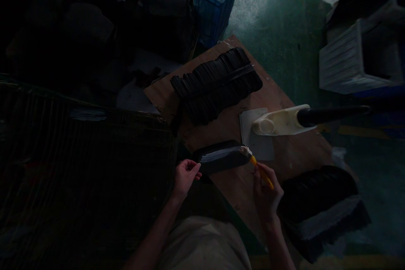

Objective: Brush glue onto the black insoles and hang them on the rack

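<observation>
A dark, flat piece with rounded ends, shaped like a shoe sole (221, 164), lies at the near edge of a wooden board. A pale wet-looking streak runs along its top. My left hand (186, 175) pinches its left end between thumb and fingers. In my right hand (268, 190) is a small brush with a yellow handle (265, 177), and its bristles touch the right end of the piece. Just beyond the brush stands a whitish bottle with a long black nozzle (281, 122), resting on a pale square plate (259, 147).
On the wooden board (275, 93), a strapped row of black pieces (218, 80) lies at the far side. A stack of dark pieces with a pale band (325, 211) sits at right. Beyond are a blue crate (209, 17) and a grey crate (340, 59). The left side is very dark.
</observation>
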Available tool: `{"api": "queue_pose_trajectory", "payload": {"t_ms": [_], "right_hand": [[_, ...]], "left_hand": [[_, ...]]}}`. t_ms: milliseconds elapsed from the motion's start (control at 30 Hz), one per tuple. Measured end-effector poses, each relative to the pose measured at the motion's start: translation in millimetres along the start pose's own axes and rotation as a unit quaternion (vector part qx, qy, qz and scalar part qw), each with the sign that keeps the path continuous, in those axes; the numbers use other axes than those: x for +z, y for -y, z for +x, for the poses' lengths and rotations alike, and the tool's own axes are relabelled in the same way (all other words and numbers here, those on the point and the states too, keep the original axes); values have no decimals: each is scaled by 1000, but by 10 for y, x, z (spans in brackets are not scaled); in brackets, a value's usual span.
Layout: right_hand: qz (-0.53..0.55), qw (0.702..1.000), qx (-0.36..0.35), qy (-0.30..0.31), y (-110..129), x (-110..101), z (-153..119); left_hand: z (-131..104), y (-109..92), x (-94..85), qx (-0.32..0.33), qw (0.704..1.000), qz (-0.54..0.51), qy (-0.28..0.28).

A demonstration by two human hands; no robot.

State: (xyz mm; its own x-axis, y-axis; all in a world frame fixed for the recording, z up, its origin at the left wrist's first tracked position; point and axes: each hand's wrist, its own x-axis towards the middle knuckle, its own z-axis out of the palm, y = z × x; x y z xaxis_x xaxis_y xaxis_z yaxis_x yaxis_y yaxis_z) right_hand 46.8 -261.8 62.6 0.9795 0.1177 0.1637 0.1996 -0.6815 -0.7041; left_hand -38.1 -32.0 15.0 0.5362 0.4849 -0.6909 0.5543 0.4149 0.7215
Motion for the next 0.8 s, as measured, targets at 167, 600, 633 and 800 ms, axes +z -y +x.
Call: {"api": "queue_pose_trajectory", "payload": {"t_ms": [167, 600, 633, 800], "right_hand": [[-148, 987, -67, 16, 134, -4, -137], [99, 969, -72, 212, 813, 376, -652], [110, 970, -55, 212, 780, 372, -643], [118, 979, 76, 148, 418, 146, -526]], "left_hand": [[-11, -9, -4, -11, 1000, -19, -4], [11, -77, -63, -24, 999, -33, 31], [13, -78, -69, -22, 999, -30, 35], [33, -75, -80, -13, 999, -4, 51]]}}
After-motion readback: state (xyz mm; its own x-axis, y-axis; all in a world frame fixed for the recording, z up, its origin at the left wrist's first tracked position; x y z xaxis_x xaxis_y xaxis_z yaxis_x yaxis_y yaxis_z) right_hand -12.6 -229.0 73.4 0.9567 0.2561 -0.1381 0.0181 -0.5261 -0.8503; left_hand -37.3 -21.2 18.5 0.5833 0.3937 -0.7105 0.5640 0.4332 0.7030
